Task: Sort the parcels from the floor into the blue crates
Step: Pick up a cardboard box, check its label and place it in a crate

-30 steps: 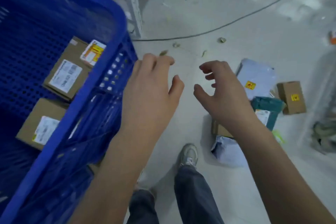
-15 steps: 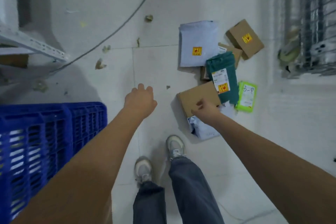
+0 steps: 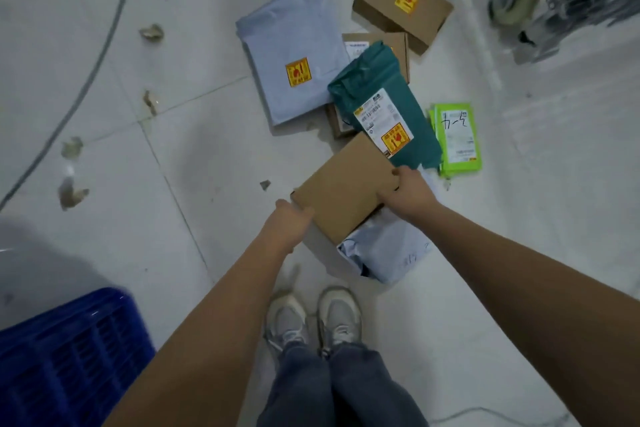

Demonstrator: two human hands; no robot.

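From the head view, the left hand (image 3: 289, 224) had joined the right hand (image 3: 408, 196) — both now gripped opposite ends of the plain cardboard box (image 3: 341, 192), atop the floor pile; a lift toward the blue crate (image 3: 69, 360) looked imminent.

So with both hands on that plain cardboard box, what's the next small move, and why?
Probably lift the cardboard box straight up: the left hand and right hand grip opposite ends, and it lies on a pale mailer. Then swing it toward the blue crate.

bare floor (image 3: 194, 218) lies open left of the parcels; teal bag (image 3: 381, 107) and blue crate (image 3: 69, 357) crowd elsewhere.
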